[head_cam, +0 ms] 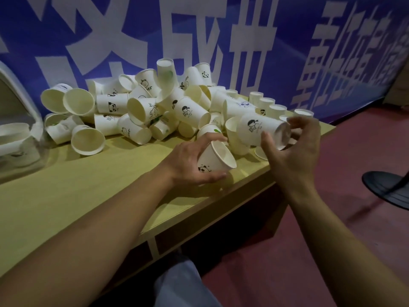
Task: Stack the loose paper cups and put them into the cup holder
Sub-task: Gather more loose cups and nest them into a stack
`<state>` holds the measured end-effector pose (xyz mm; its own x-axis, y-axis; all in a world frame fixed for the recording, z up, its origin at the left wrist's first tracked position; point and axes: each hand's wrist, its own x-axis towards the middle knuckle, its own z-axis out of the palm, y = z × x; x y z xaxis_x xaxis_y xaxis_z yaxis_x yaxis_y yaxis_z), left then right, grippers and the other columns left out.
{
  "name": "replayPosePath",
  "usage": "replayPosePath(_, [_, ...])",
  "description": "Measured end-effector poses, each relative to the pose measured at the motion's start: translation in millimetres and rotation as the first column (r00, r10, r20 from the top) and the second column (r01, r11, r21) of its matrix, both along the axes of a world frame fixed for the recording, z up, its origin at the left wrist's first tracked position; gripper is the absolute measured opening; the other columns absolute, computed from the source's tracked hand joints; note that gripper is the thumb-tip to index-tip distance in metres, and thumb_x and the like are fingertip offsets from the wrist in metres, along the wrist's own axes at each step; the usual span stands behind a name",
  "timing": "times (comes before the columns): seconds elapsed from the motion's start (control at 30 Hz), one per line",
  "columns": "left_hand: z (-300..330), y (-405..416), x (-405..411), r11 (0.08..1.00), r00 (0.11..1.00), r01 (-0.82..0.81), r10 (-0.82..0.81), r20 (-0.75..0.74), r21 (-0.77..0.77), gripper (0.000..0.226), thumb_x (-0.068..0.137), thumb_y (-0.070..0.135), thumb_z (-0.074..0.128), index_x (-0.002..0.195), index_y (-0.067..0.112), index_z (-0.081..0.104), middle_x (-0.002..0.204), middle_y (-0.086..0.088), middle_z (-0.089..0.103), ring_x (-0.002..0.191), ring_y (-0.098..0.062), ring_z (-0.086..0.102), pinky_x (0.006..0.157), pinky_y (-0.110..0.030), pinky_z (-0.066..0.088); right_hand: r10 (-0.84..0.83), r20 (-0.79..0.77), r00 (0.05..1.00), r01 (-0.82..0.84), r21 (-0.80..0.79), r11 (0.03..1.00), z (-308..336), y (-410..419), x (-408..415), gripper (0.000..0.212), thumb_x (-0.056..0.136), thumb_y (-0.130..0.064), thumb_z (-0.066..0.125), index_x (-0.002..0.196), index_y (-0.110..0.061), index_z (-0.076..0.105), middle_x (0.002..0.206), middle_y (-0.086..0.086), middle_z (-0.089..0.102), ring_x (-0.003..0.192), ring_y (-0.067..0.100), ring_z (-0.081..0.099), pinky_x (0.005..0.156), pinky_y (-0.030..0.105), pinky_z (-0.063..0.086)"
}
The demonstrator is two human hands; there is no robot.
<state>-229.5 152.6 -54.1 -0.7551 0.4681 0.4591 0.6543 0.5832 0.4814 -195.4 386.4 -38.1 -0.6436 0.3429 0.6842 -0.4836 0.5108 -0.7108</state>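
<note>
a: cups held?
b: two. a panda-print cup [213, 159] is gripped by the left hand [194, 160], fingers curled over its top side and thumb under it, mouth tipped toward the right. it is held just above the table [93, 196] near the front edge.
a: other one?
b: a cup with a girl drawing [260, 130] is held on its side by the right hand [294, 149], base turned toward the palm, thumb on the near wall, fingers spread loosely round the base end. its mouth is pointed into the pile, against another cup; whether it is nested cannot be told.
a: loose cups?
b: a big heap of paper cups [141, 107] is seen on the table behind both hands, most tipped on their sides, some upside down in a row [272, 105] at the far right.
a: holder?
b: a clear container [33, 129] is seen at the left edge with cups inside, partly cut off; cannot be confirmed as the holder.
a: background?
b: blue banner [199, 41] with white characters behind the table, red floor [332, 218], a black round base [385, 187] at right.
</note>
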Motion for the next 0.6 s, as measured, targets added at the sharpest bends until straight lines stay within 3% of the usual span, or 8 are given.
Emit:
replayPosePath(0.1, [-0.6, -1.9, 2.9, 0.996, 0.995, 0.029, -0.037, 0.090, 0.082, 0.086, 0.068, 0.066, 0.072, 0.144, 0.048, 0.036, 0.118, 0.002, 0.063, 0.097, -0.015, 0.066, 0.078, -0.038, 0.060, 0.161, 0.018, 0.987, -0.157, -0.135, 0.978, 2.8, -10.6, 6.1, 0.050, 0.085, -0.026, 0.076, 0.123, -0.029, 0.045, 0.114, 0.002, 0.049, 0.104, 0.018, 0.060, 0.067, 0.021, 0.057])
replayPosePath(0.2, [-0.5, 0.4, 7.6, 0.988, 0.989, 0.031, -0.053, 0.137, 0.152, 0.098, 0.067, 0.063, 0.074, 0.150, 0.058, 0.022, 0.126, 0.002, 0.063, 0.104, -0.016, 0.066, 0.086, -0.042, 0.058, 0.365, 0.111, 0.924, -0.334, -0.226, 0.915, -1.3, -27.9, 8.5, 0.057, 0.086, -0.019, 0.075, 0.132, -0.034, 0.044, 0.108, 0.005, 0.050, 0.096, 0.018, 0.063, 0.066, 0.022, 0.057])
replayPosePath(0.3, [-0.1, 1.1, 10.0, 0.987, 0.989, 0.014, -0.037, 0.145, 0.158, 0.105, 0.067, 0.065, 0.072, 0.152, 0.059, 0.009, 0.128, 0.002, 0.062, 0.103, -0.011, 0.066, 0.086, -0.037, 0.058, 0.459, 0.175, 0.871, -0.404, -0.276, 0.872, -6.4, -38.6, 4.2, 0.079, 0.084, -0.018, 0.075, 0.145, -0.042, 0.033, 0.105, 0.004, 0.051, 0.096, 0.020, 0.067, 0.074, 0.029, 0.060])
replayPosePath(0.4, [-0.9, 0.2, 9.3, 0.987, 0.988, 0.011, -0.036, 0.149, 0.162, 0.107, 0.068, 0.062, 0.074, 0.151, 0.060, 0.007, 0.127, 0.002, 0.062, 0.100, -0.011, 0.067, 0.084, -0.036, 0.059, 0.473, 0.202, 0.858, -0.422, -0.249, 0.872, -6.6, -40.7, 1.1, 0.097, 0.083, -0.020, 0.077, 0.151, -0.050, 0.015, 0.110, 0.006, 0.053, 0.098, 0.016, 0.067, 0.073, 0.025, 0.059])
replayPosePath(0.5, [-2.0, 0.5, 8.2, 0.982, 0.988, -0.016, -0.013, 0.152, 0.188, 0.108, 0.067, 0.062, 0.075, 0.152, 0.056, 0.008, 0.129, 0.001, 0.059, 0.098, -0.013, 0.068, 0.081, -0.040, 0.060, 0.496, 0.219, 0.840, -0.448, -0.236, 0.862, -2.1, -41.9, 2.6, 0.079, 0.087, -0.016, 0.074, 0.144, -0.048, 0.029, 0.109, 0.002, 0.051, 0.091, 0.009, 0.067, 0.067, 0.018, 0.055])
replayPosePath(0.6, [-2.6, -0.8, 5.5, 0.964, 0.994, -0.046, 0.018, 0.109, 0.262, 0.110, 0.067, 0.063, 0.073, 0.152, 0.054, 0.003, 0.142, -0.002, 0.046, 0.108, -0.017, 0.062, 0.087, -0.038, 0.059, 0.494, 0.216, 0.843, -0.454, -0.209, 0.866, -5.8, -42.2, 1.5, 0.039, 0.094, -0.027, 0.066, 0.129, -0.042, 0.058, 0.120, 0.002, 0.052, 0.103, 0.012, 0.062, 0.080, 0.026, 0.058])
